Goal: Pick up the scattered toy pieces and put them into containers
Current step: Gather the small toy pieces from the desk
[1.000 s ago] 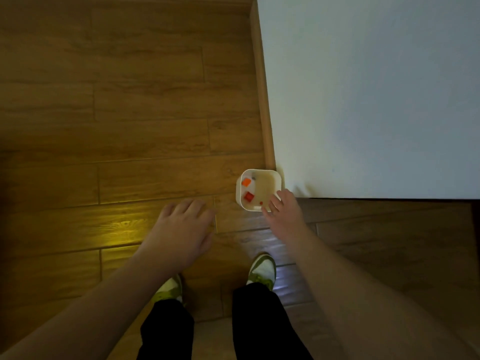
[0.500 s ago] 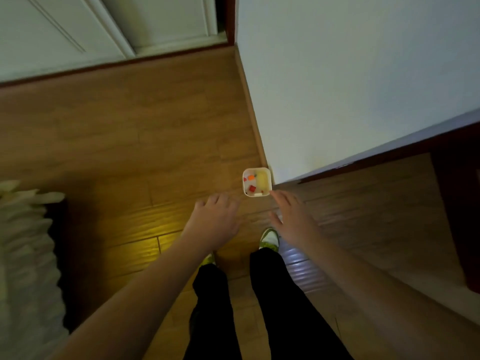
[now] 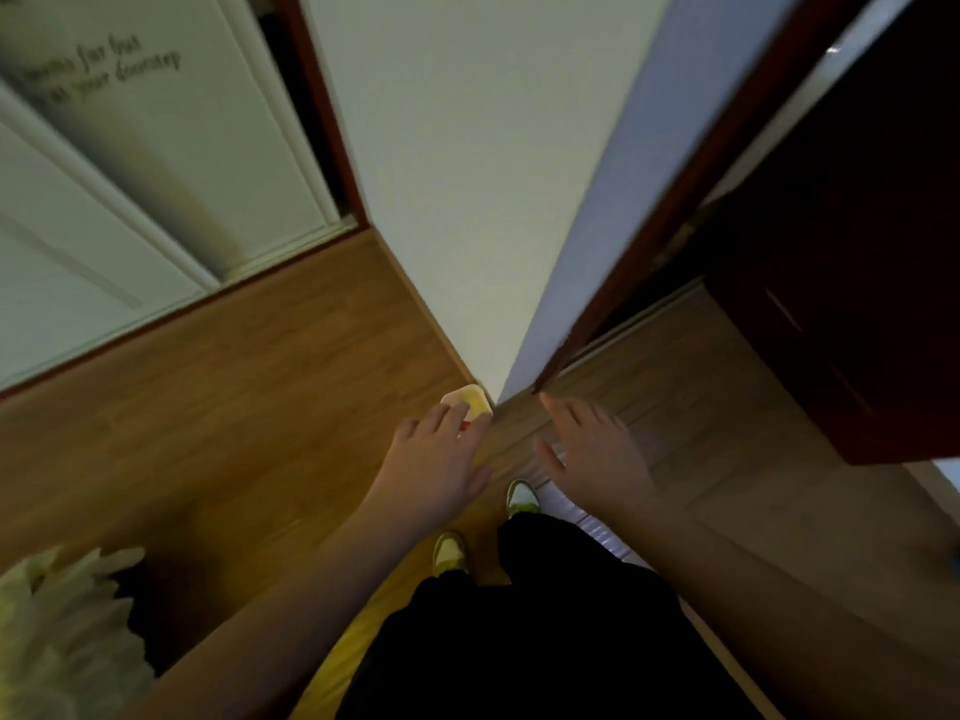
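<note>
A small white square container (image 3: 474, 398) stands on the wooden floor at the foot of the white wall corner. A red toy piece (image 3: 465, 426) shows inside it, just past my fingertips. My left hand (image 3: 436, 459) hangs in front of the container with its fingers straight and covers most of it. My right hand (image 3: 592, 449) is spread open to the right of the container and holds nothing. Both hands are well above the floor.
The white wall corner (image 3: 498, 252) rises straight ahead. A dark red door (image 3: 841, 252) stands open at the right. A white cabinet door (image 3: 130, 200) is at the left, a fluffy white rug (image 3: 57, 626) at the lower left. My shoes (image 3: 522, 498) stand below.
The view has risen and pulled away from the floor, so the container looks smaller. My right hand has left the container's rim, and both hands have lifted with open fingers.
</note>
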`<state>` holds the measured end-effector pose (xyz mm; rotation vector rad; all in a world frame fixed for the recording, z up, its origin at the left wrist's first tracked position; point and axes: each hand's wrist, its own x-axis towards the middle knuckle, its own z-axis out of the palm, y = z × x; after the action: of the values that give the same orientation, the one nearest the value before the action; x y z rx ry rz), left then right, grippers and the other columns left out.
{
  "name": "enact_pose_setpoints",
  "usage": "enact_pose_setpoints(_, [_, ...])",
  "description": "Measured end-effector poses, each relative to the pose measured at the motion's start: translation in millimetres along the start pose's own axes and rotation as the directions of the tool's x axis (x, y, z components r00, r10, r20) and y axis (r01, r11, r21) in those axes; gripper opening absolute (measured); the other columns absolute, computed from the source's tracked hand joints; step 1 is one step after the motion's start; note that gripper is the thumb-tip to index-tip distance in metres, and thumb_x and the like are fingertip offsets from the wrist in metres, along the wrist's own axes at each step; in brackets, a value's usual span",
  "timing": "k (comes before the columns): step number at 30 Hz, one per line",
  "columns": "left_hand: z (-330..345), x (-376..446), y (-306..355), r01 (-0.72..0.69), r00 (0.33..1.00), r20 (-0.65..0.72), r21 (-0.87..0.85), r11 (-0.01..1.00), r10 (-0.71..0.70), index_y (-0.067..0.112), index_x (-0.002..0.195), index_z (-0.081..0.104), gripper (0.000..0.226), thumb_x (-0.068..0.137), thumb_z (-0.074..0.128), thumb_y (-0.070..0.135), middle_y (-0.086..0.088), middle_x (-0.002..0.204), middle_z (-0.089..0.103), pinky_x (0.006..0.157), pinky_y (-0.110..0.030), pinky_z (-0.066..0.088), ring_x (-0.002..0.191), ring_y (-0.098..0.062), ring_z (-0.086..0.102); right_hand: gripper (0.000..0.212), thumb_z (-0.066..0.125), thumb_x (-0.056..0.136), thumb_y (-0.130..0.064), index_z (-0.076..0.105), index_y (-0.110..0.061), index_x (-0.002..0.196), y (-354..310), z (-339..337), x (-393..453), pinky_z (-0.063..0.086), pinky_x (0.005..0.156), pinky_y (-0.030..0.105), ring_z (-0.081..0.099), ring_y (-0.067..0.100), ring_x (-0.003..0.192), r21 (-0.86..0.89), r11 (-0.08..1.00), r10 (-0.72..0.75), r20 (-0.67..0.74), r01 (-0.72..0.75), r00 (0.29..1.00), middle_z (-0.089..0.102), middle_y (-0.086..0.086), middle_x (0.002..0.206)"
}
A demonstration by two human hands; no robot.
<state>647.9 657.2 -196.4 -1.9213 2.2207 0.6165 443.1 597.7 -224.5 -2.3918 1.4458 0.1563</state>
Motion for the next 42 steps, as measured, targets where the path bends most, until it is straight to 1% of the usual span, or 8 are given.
enact_pose_setpoints(5, [-16, 0, 2, -0.17, 0.985, 0.001, 0.122, 0.978, 0.171, 0.028, 0.149, 0.023, 0.06, 0.097, 0.031, 0.057, -0.002, 0.154, 0.031, 0.111, -0.046, 0.03, 0.143, -0.024, 0.026, 0.06, 0.029, 0.096, -0.053, 0.038, -0.021, 0.146, 1, -13, -43, 0.039, 0.105, 0.042, 0.049, 0.024, 0.128, 0.038, 0.979, 0.203, -0.058, -0.201, 0.977, 0.051, 0.006, 0.142])
enact_pose_setpoints(10, [-30, 15, 42, -0.34, 0.94, 0.038, 0.166, 0.926, 0.338, 0.03, 0.149, 0.023, 0.077, 0.086, 0.0, 0.068, 0.0, 0.156, 0.027, 0.115, -0.051, 0.022, 0.144, -0.022, 0.023, 0.061, 0.025, 0.094, -0.055, 0.045, -0.02, 0.14, 17, -15, -94, 0.043, 0.102, 0.042, 0.056, 0.024, 0.12, 0.045, 0.929, 0.369, -0.149, -0.366, 0.918, 0.06, 0.006, 0.131])
enact_pose_setpoints(13, [-33, 23, 80, -0.431, 0.901, 0.038, 0.178, 0.885, 0.432, 0.031, 0.148, 0.024, 0.071, 0.089, 0.007, 0.067, 0.001, 0.156, 0.027, 0.115, -0.05, 0.022, 0.144, -0.022, 0.023, 0.056, 0.03, 0.095, -0.052, 0.041, -0.021, 0.14, 32, -20, -131, 0.038, 0.105, 0.041, 0.051, 0.024, 0.125, 0.054, 0.888, 0.458, -0.164, -0.456, 0.874, 0.055, 0.004, 0.135])
enact_pose_setpoints(17, [-30, 28, 145, -0.548, 0.832, 0.05, 0.239, 0.802, 0.553, 0.032, 0.149, 0.02, 0.065, 0.093, 0.019, 0.066, 0.0, 0.155, 0.028, 0.114, -0.046, 0.021, 0.143, -0.021, 0.026, 0.054, 0.031, 0.094, -0.05, 0.049, -0.018, 0.134, 54, -24, -186, 0.039, 0.102, 0.039, 0.052, 0.024, 0.121, 0.082, 0.797, 0.599, -0.23, -0.598, 0.767, 0.056, 0.004, 0.132])
enact_pose_setpoints(21, [-21, 23, 222, -0.654, 0.748, 0.088, 0.271, 0.707, 0.658, 0.034, 0.151, 0.011, 0.068, 0.092, 0.015, 0.067, 0.0, 0.157, 0.026, 0.116, -0.048, 0.021, 0.144, -0.02, 0.021, 0.053, 0.034, 0.096, -0.052, 0.048, -0.021, 0.136, 80, -18, -242, 0.039, 0.103, 0.037, 0.051, 0.021, 0.125, 0.145, 0.683, 0.724, -0.264, -0.715, 0.638, 0.055, 0.002, 0.136])
enact_pose_setpoints(26, [-1, 1, 324, -0.764, 0.623, 0.143, 0.323, 0.558, 0.769, 0.032, 0.151, 0.011, 0.068, 0.093, 0.019, 0.066, -0.001, 0.157, 0.023, 0.117, -0.048, 0.018, 0.145, -0.02, 0.019, 0.053, 0.042, 0.094, -0.052, 0.051, -0.02, 0.135, 118, -8, -329, 0.041, 0.102, 0.038, 0.054, 0.022, 0.123, 0.203, 0.524, 0.84, -0.285, -0.827, 0.462, 0.057, 0.004, 0.135])
enact_pose_setpoints(34, [54, -38, 483, -0.882, 0.408, 0.246, 0.353, 0.311, 0.879, 0.032, 0.152, 0.008, 0.065, 0.095, 0.016, 0.063, -0.004, 0.157, 0.024, 0.114, -0.049, 0.021, 0.144, -0.024, 0.02, 0.056, 0.042, 0.094, -0.052, 0.046, -0.02, 0.14, 177, 3, -471, 0.036, 0.106, 0.037, 0.047, 0.021, 0.129, 0.284, 0.357, 0.919, -0.276, -0.89, 0.281, 0.053, 0.004, 0.139])
enact_pose_setpoints(42, [92, -66, 594, -0.933, 0.252, 0.294, 0.328, 0.151, 0.922, 0.03, 0.151, 0.014, 0.058, 0.098, 0.022, 0.054, -0.003, 0.155, 0.028, 0.113, -0.046, 0.024, 0.142, -0.022, 0.024, 0.06, 0.039, 0.096, -0.054, 0.034, -0.023, 0.148, 224, 20, -570, 0.032, 0.109, 0.035, 0.041, 0.017, 0.133, 0.394, 0.177, 0.974, -0.204, -0.902, 0.102, 0.048, 0.0, 0.143])
